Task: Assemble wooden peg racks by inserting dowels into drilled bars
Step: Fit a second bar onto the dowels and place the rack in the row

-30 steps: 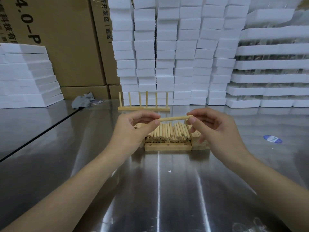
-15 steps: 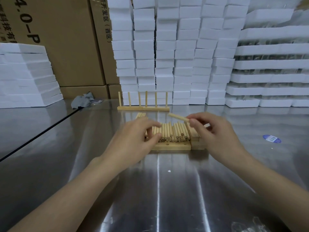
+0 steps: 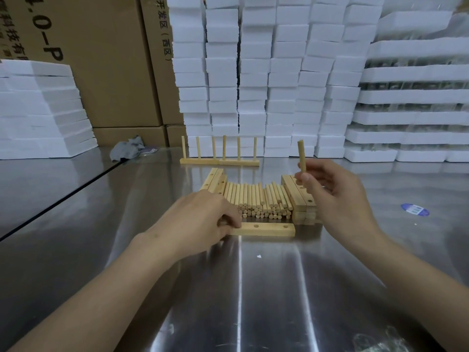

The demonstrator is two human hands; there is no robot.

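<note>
bright overhead glare, wide-angle edge warp
</note>
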